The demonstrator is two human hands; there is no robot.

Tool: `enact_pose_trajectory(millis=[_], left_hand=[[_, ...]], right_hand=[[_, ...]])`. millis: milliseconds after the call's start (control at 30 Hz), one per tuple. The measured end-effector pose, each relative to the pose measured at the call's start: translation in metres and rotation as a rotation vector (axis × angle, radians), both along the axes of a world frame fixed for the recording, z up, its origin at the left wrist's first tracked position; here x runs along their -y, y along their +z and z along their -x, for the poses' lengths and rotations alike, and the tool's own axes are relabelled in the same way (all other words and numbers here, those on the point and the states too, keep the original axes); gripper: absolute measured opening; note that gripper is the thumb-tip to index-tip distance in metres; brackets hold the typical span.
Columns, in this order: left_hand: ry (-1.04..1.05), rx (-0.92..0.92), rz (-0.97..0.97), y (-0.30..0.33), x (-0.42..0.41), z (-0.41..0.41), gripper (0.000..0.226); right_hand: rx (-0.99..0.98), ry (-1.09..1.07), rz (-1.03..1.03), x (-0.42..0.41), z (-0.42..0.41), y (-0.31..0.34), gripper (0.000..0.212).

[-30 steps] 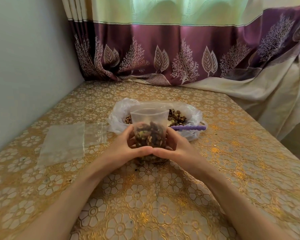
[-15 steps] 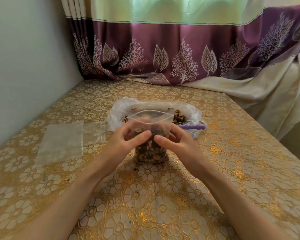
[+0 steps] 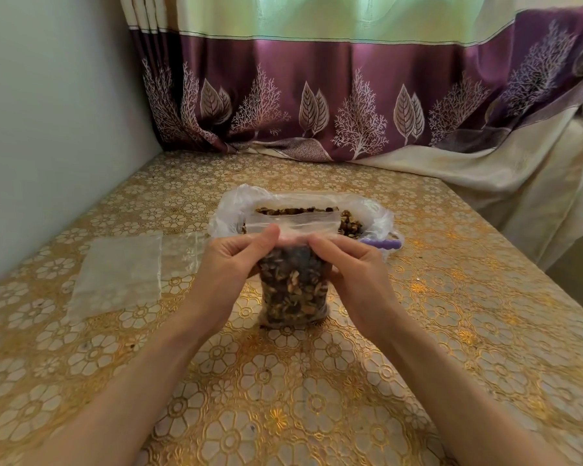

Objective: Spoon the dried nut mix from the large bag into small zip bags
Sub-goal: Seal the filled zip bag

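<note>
While the left hand (image 3: 231, 260) and right hand (image 3: 352, 267) pinch the neck of the small zip bag (image 3: 295, 290) just under its zip strip, thumbs pressed against curled fingers, the bag stands upright on the table (image 3: 283, 398), long axis vertical, mouth up. Half a second ago that mouth gaped; now it is flattened shut. Just behind the grip sits the large bag (image 3: 236, 210) of nut mix, a purple spoon handle (image 3: 382, 244) at its right. Empty zip bags (image 3: 122, 270) lie well left.
</note>
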State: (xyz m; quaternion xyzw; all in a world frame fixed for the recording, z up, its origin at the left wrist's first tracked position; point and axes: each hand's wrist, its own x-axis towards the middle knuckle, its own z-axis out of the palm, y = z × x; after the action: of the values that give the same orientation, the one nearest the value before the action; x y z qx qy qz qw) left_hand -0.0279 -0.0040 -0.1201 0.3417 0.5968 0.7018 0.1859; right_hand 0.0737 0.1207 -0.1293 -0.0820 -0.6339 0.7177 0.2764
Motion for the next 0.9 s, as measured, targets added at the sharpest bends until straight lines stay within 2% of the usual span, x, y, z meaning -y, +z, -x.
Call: enact_pose_trajectory(millis=[100,267,633,900], left_hand=[[-0.016,-0.013,-0.048,0.002,0.000,-0.001,0.027],[0.001,0.004,-0.120,0.004,0.000,-0.002,0.022],[-0.034,-0.052,-0.082,0.005,0.005,-0.001,0.025],[0.073,-0.022,-0.146,0.010,0.010,0.005,0.026]], right_hand=[[-0.015,0.025,0.101,0.002,0.000,0.002,0.023],[-0.094,0.071,0.322,-0.005,-0.002,0.010,0.015],[-0.056,-0.019,0.256,-0.005,-0.008,0.013,0.017],[-0.031,-0.103,0.249,-0.007,-0.011,0.018,0.013]])
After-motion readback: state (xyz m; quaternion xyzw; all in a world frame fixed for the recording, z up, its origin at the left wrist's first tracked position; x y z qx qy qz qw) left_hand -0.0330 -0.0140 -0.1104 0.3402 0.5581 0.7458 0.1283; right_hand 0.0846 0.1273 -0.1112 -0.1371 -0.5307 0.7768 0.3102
